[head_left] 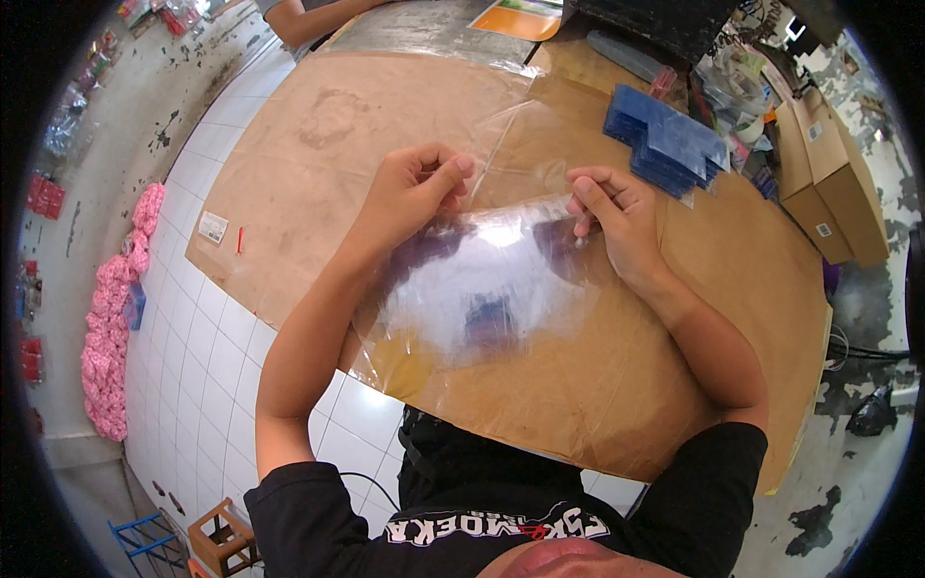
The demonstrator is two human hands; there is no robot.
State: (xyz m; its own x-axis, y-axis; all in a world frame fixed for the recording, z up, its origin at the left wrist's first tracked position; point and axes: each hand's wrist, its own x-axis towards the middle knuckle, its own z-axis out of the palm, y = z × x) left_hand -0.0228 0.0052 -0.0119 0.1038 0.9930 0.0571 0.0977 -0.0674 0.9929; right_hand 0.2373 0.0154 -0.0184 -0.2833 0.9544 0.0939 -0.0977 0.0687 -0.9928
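Observation:
A stack of clear, shiny plastic sheets or bags (434, 299) lies at the near edge of the brown-covered table, glare across its middle. My left hand (409, 193) is above its far left corner, thumb and fingers closed in a pinch; what is between them is too transparent to make out. At the far right corner, my right hand (621, 222) has its thumb and fingers bent together at the edge of the clear plastic. Thin see-through film shows faintly between the two hands. Beyond my right hand sits a stack of blue plastic-wrapped packets (665, 140).
Brown paper (318, 125) covers the table. Another person's arm (318, 19) rests at the far edge, near an orange-and-white printed sheet (515, 19). Cardboard boxes (829, 173) and plastic clutter stand at the right. A pink bundle (111, 337) lies on the floor at left.

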